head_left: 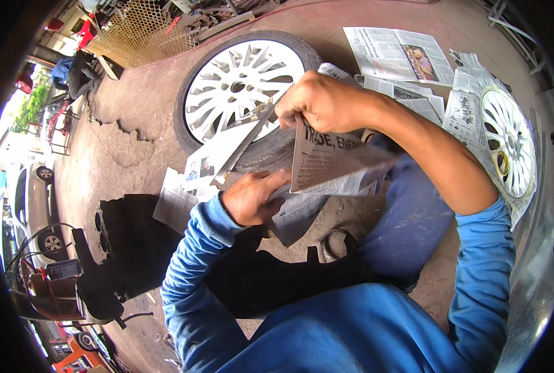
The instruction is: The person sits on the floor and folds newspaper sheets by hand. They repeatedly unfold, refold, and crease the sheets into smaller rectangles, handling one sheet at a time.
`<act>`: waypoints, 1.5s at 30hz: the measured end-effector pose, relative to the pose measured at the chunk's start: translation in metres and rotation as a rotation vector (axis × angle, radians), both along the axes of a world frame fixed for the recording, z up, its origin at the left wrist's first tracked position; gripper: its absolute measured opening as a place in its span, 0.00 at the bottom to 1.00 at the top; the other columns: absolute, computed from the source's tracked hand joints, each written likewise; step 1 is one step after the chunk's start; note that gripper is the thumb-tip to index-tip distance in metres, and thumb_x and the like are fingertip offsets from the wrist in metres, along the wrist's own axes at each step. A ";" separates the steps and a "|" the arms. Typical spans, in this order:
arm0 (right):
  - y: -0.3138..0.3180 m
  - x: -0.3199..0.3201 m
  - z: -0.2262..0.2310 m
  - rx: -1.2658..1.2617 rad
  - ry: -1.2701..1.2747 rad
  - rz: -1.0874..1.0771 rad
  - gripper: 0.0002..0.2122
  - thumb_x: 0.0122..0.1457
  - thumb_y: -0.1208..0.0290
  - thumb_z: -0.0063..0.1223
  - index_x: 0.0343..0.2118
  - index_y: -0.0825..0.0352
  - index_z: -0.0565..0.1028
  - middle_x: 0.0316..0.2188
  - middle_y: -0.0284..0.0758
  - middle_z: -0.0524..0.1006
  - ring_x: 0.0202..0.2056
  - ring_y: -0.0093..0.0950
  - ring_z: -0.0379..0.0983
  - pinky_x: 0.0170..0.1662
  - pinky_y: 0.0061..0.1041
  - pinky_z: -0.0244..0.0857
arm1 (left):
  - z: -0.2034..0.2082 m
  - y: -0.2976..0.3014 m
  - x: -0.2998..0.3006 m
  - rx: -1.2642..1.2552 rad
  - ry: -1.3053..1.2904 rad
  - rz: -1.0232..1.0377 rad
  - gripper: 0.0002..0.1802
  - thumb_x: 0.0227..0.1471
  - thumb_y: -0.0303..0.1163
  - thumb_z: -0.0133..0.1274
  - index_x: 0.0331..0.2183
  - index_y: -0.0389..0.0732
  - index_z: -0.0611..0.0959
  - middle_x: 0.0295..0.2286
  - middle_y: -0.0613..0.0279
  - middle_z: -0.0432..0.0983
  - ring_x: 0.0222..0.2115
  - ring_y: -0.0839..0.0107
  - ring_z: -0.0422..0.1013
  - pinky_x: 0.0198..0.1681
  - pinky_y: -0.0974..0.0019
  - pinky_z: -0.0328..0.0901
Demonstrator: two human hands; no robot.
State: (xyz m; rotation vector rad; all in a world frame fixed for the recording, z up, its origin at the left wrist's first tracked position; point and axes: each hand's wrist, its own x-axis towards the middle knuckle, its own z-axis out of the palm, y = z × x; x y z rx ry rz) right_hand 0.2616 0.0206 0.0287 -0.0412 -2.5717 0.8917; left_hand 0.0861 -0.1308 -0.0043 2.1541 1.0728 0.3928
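A sheet of newspaper (320, 158) hangs in front of me, its top edge pinched in the closed fingers of my right hand (327, 102). Lower and to the left, my left hand (252, 198) is curled at the sheet's lower part, thumb and forefinger closed by the paper's edge. Behind the paper lies a wheel with a white multi-spoke rim (240, 87) and a black tire (277, 152). More newspaper (227, 146) lies over the near side of this wheel. The sheet and my right hand hide part of the tire.
Newspaper pages (383, 53) are spread on the floor at the far right. Beside them stands another white rim (507, 140) with paper around it. A black object (128, 242) is at my left. Metal mesh (143, 31) leans at the back; a parked car (37, 199) shows far left.
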 end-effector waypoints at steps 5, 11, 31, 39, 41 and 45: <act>-0.003 0.015 0.030 0.591 0.360 -0.251 0.06 0.38 0.83 0.49 0.21 0.66 0.74 0.21 0.30 0.75 0.28 0.27 0.70 0.36 0.27 0.60 | 0.008 -0.007 -0.010 0.065 0.095 0.329 0.26 0.37 0.20 0.51 0.43 0.33 0.68 0.27 0.45 0.73 0.27 0.53 0.72 0.29 0.60 0.67; -0.024 0.033 0.063 0.923 0.548 -0.417 0.04 0.39 0.74 0.54 0.21 0.64 0.75 0.24 0.30 0.75 0.28 0.25 0.70 0.37 0.29 0.59 | 0.036 -0.006 -0.034 0.482 0.180 0.604 0.41 0.33 0.14 0.49 0.53 0.39 0.55 0.40 0.41 0.69 0.28 0.50 0.73 0.32 0.57 0.69; -0.052 0.032 0.047 0.684 0.178 -0.386 0.03 0.41 0.75 0.49 0.22 0.66 0.73 0.20 0.31 0.70 0.28 0.27 0.67 0.36 0.25 0.58 | 0.024 0.000 -0.074 0.771 0.181 1.026 0.48 0.32 0.09 0.46 0.55 0.36 0.44 0.55 0.41 0.48 0.55 0.50 0.51 0.50 0.60 0.59; -0.026 0.040 0.066 0.695 0.410 -0.623 0.09 0.37 0.84 0.55 0.25 0.68 0.74 0.24 0.33 0.74 0.27 0.29 0.69 0.31 0.25 0.59 | 0.022 -0.002 -0.079 0.713 0.129 1.043 0.48 0.32 0.11 0.46 0.56 0.36 0.45 0.53 0.40 0.52 0.53 0.49 0.54 0.52 0.60 0.57; -0.024 0.045 0.069 0.682 0.432 -0.648 0.10 0.36 0.84 0.55 0.25 0.67 0.74 0.24 0.33 0.73 0.27 0.29 0.69 0.31 0.25 0.60 | 0.022 -0.003 -0.080 0.675 0.099 1.062 0.47 0.32 0.12 0.46 0.55 0.36 0.45 0.53 0.40 0.51 0.53 0.49 0.54 0.51 0.60 0.57; -0.024 0.047 0.069 0.680 0.463 -0.637 0.10 0.36 0.85 0.55 0.25 0.67 0.73 0.23 0.33 0.73 0.27 0.30 0.69 0.32 0.26 0.60 | 0.020 -0.004 -0.081 0.678 0.122 1.049 0.47 0.32 0.12 0.46 0.55 0.37 0.45 0.53 0.40 0.51 0.54 0.49 0.53 0.51 0.59 0.58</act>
